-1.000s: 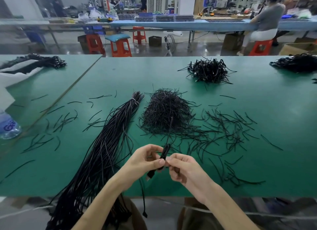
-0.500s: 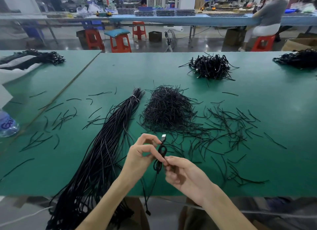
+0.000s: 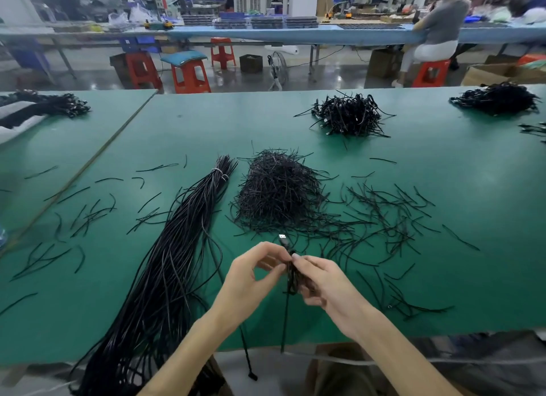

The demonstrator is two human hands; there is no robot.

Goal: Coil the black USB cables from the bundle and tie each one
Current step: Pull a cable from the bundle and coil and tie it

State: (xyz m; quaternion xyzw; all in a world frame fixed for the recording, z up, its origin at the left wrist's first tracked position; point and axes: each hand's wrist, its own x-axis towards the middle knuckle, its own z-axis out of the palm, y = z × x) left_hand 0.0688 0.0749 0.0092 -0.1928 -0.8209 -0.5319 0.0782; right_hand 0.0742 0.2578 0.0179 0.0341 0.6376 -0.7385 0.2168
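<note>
While left hand [image 3: 251,280], right hand [image 3: 328,286] pinch one cable [image 3: 292,279], one bundle [image 3: 165,277] lies beside.

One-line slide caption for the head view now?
Left hand and right hand pinch a partly coiled black USB cable over the green table, near the cable bundle and tie heap.

Both hands, left hand [image 3: 251,273] and right hand [image 3: 325,280], pinch a coiled cable [image 3: 292,273] just in front of the tie heap [image 3: 279,193]; the long bundle [image 3: 165,265] lies left of that heap, finished coils [image 3: 350,116] beyond it.
</note>
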